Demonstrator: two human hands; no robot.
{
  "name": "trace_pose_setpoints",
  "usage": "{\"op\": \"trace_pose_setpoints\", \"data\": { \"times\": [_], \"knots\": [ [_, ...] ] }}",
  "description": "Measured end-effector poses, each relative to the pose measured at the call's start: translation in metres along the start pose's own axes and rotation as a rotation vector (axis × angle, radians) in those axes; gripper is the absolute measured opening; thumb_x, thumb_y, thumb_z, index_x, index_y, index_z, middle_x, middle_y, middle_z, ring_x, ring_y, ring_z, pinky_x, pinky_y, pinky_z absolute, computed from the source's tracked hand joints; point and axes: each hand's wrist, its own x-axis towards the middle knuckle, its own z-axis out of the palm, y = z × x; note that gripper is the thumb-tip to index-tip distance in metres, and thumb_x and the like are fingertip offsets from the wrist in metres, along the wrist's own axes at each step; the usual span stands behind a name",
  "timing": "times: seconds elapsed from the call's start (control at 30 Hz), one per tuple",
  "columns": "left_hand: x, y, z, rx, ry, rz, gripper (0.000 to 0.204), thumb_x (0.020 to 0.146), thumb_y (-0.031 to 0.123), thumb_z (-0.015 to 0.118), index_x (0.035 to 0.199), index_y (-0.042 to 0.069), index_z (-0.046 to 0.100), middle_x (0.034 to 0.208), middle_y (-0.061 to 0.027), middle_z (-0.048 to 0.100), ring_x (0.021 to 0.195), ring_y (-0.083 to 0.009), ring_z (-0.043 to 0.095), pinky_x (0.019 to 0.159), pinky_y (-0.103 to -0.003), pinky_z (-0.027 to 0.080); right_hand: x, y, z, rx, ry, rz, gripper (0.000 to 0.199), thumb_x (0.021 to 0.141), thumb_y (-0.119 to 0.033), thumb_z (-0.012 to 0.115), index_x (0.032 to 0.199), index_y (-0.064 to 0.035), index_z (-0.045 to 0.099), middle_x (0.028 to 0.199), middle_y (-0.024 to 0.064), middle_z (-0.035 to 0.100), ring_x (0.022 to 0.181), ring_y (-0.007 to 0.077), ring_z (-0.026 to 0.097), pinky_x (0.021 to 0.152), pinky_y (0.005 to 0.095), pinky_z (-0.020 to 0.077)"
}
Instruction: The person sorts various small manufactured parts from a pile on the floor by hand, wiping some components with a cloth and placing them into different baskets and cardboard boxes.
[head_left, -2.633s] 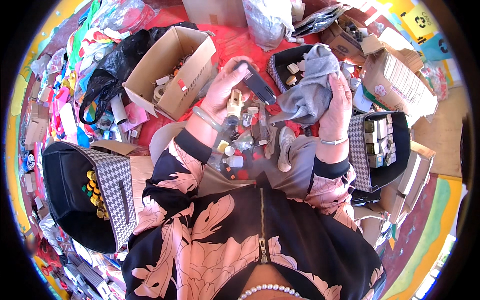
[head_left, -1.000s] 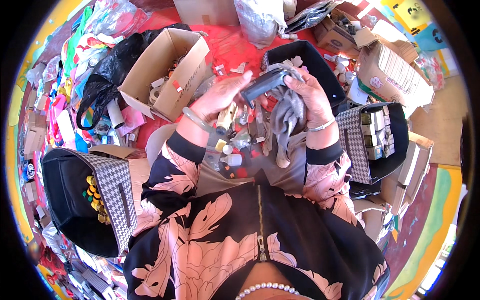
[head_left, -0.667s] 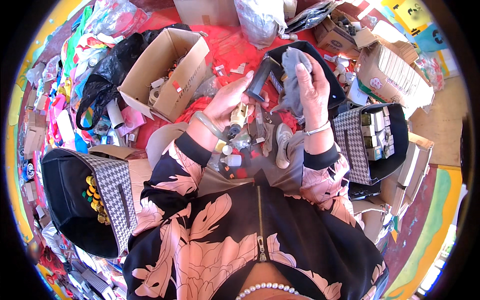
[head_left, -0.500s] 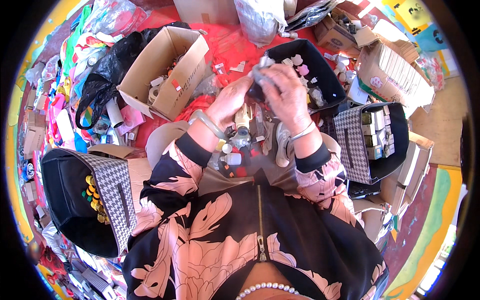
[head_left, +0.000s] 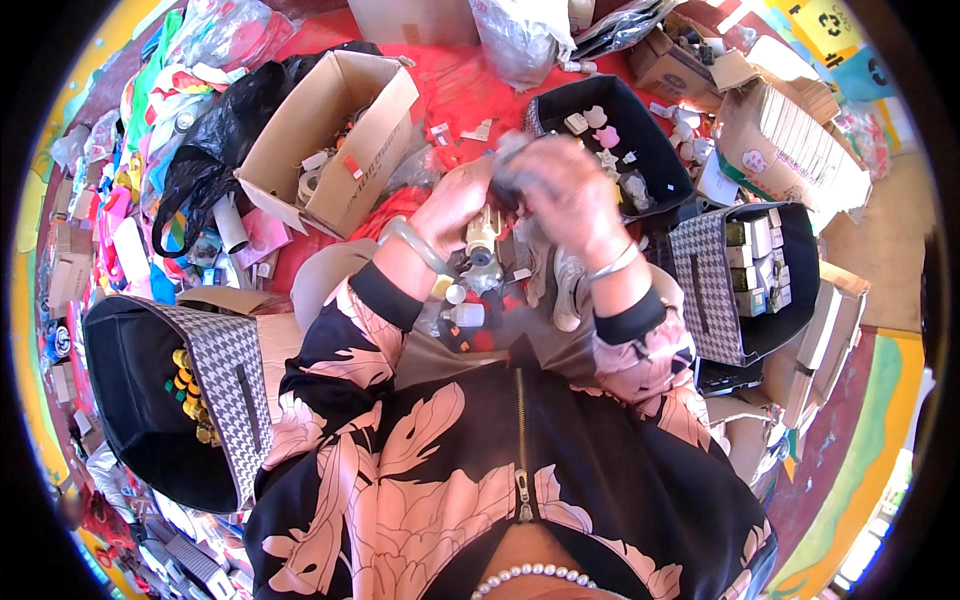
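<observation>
My two hands meet in front of me, above the things between my knees. My left hand (head_left: 458,208) is closed round one side of a small dark object (head_left: 506,192), mostly hidden by the fingers. My right hand (head_left: 572,185) is smeared by motion and curls over it from the right, with a crumpled grey cloth (head_left: 513,146) bunched under its fingers. Just below the hands lie a cream-coloured lamp-like piece (head_left: 484,232) and a small white bottle (head_left: 466,316).
A cardboard box (head_left: 262,150) stands at the far left, and a black bin (head_left: 655,140) with small white and pink pieces at the far right. Checked fabric bins flank me: one (head_left: 232,400) on the left, another (head_left: 690,290) holding small boxes. Heaped plastic lies beyond the left one.
Both hands have shifted slightly nearer and to the left, with the cloth and dark object between them. My right hand's fingers have moved over the object and blurred.
</observation>
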Motion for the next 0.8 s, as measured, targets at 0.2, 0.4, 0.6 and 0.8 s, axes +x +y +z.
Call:
{"op": "trace_pose_setpoints", "data": {
  "times": [0.2, 0.4, 0.6, 0.8],
  "knots": [
    [0.020, 0.000, -0.033, -0.249, -0.272, -0.133, 0.050, 0.095, 0.042, 0.033, 0.112, -0.002, 0.051, 0.068, -0.0105, 0.058, 0.050, -0.0153, 0.053, 0.037, -0.021, 0.040, -0.012, 0.074, -0.030, 0.010, 0.377, 0.599, 0.020, 0.075, -0.006, 0.063, 0.095, -0.0072, 0.064, 0.087, 0.0089, 0.063, 0.079, 0.0184, 0.061, 0.069, 0.0269, 0.0488],
    [0.010, 0.006, -0.018, -0.333, -0.288, -0.038, 0.059, 0.092, 0.048, 0.035, 0.111, -0.007, 0.048, 0.067, -0.0107, 0.055, 0.048, -0.0152, 0.051, 0.036, -0.020, 0.040, -0.011, 0.059, -0.022, 1.006, 0.515, 0.863, 0.019, 0.085, -0.008, 0.058, 0.099, 0.0037, 0.061, 0.095, 0.0044, 0.063, 0.083, 0.0076, 0.057, 0.074, 0.0208, 0.0454],
    [0.012, 0.001, -0.018, -0.348, -0.279, -0.066, 0.051, 0.094, 0.042, 0.033, 0.103, -0.005, 0.050, 0.064, -0.0102, 0.053, 0.044, -0.0169, 0.048, 0.036, -0.022, 0.040, 0.002, 0.024, -0.017, 0.429, 0.463, 0.455, 0.024, 0.084, -0.008, 0.056, 0.108, -0.0034, 0.057, 0.101, 0.0056, 0.060, 0.086, 0.0117, 0.055, 0.080, 0.0244, 0.0437],
    [0.011, 0.000, -0.015, -0.360, -0.302, -0.112, 0.045, 0.094, 0.043, 0.033, 0.091, 0.002, 0.051, 0.058, -0.0076, 0.047, 0.041, -0.0177, 0.045, 0.034, -0.024, 0.036, 0.002, 0.007, 0.003, 0.009, 0.181, 0.079, 0.036, 0.067, 0.003, 0.062, 0.102, -0.0068, 0.060, 0.097, 0.0117, 0.059, 0.088, 0.0276, 0.059, 0.078, 0.0327, 0.0479]
  ]
}}
